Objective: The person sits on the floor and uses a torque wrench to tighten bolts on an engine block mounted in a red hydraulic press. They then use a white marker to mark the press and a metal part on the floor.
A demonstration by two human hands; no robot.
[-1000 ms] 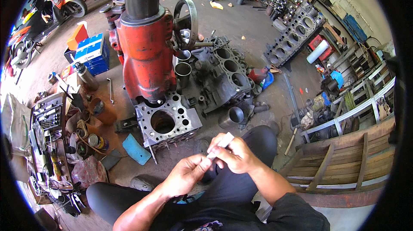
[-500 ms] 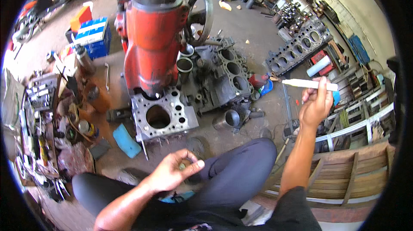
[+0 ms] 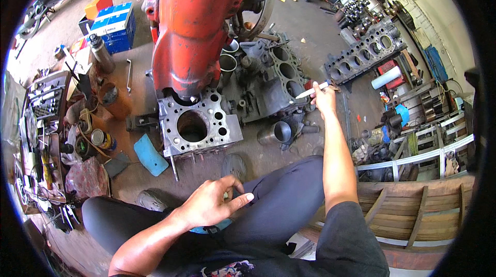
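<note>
My right hand [image 3: 324,100] is stretched forward, closed around a white marker pen [image 3: 312,90] whose tip points left, over the edge of a dark engine block [image 3: 258,96]. Above my lap, my left hand [image 3: 212,203] is loosely curled with the thumb out; whatever lies inside the fingers is hidden. In front of my knees sits a bare metal engine block [image 3: 227,128] with one large round bore in view. A red machine column [image 3: 188,29] stands directly over its far edge, with a metal handwheel [image 3: 268,8] on its right side.
A hollow metal cylinder [image 3: 274,133] lies right of the near block. Beside that block's left corner is a blue cloth [image 3: 150,155]. Tools crowd a tray [image 3: 64,88] at left, near a blue-and-white box [image 3: 114,29]. Another long block [image 3: 367,55] rests at far right.
My right hand has swung left and forward with the marker pen, from the right side to the dark engine block. The left hand stays above my lap, its fingers slightly shifted. The view has tilted slightly.
</note>
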